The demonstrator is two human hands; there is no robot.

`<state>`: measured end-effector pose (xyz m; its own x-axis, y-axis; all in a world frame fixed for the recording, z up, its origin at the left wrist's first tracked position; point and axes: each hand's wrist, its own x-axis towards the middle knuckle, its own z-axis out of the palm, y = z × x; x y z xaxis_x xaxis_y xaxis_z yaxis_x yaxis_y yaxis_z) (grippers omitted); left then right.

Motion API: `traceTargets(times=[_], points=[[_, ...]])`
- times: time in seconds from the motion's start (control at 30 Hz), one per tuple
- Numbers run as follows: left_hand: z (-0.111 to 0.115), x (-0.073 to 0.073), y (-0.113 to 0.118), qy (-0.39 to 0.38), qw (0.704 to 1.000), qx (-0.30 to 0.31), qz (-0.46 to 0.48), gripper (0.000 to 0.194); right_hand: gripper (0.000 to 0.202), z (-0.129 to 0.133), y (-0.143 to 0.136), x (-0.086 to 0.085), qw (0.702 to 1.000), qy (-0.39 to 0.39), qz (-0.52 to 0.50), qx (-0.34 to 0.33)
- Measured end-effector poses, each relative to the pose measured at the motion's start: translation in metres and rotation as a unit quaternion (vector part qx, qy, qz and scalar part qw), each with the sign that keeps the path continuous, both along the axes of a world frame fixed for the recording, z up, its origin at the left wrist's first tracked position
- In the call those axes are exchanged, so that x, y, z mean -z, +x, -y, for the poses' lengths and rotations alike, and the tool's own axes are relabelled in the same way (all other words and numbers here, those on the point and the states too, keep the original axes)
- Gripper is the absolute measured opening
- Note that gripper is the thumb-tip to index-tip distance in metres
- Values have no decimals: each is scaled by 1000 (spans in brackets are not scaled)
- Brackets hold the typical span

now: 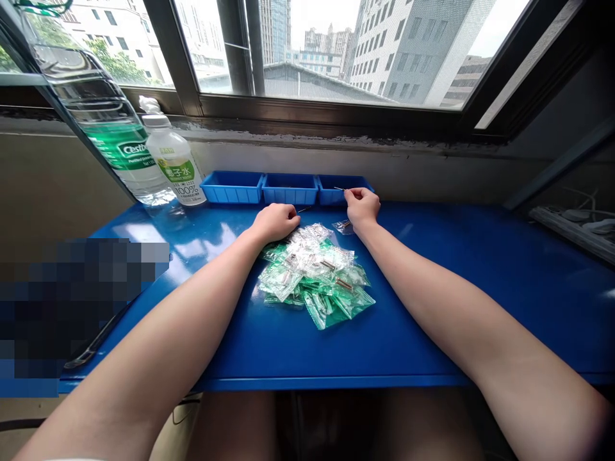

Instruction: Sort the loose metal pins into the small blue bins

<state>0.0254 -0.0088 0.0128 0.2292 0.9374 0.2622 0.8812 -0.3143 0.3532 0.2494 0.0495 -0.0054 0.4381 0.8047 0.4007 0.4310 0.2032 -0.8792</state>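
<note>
Bright window with city buildings behind, and below it a glossy blue surface pushed up against the sill. Person's left hand sits curled, knuckles up, at the far edge of a heap of little clear and green packets, with what looks like a thin pin poking out from its fingers, though it's too small to be sure. Right hand is pinched shut on another thin pin-like piece, held right over the rightmost of three blue trays lined up along the far side, probably so bits drop straight in. One loose packet lies just beside that wrist. Two water bottles stand far left, clear of the pile. Forearms rest on the surface, likely for steadiness.
</note>
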Motion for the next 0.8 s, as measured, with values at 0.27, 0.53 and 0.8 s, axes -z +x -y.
traceTargets(times=[0.27, 0.53, 0.8], points=[[1, -1, 0, -10, 1000, 1, 1, 23, 27, -5, 5, 3, 999, 11, -6, 35], [3, -3, 2, -17, 1000, -4, -24, 27, 27, -7, 5, 6, 999, 2, -30, -17], [6, -7, 4, -22, 998, -19, -50, 28, 26, 4, -2, -1, 996, 17, 14, -91]])
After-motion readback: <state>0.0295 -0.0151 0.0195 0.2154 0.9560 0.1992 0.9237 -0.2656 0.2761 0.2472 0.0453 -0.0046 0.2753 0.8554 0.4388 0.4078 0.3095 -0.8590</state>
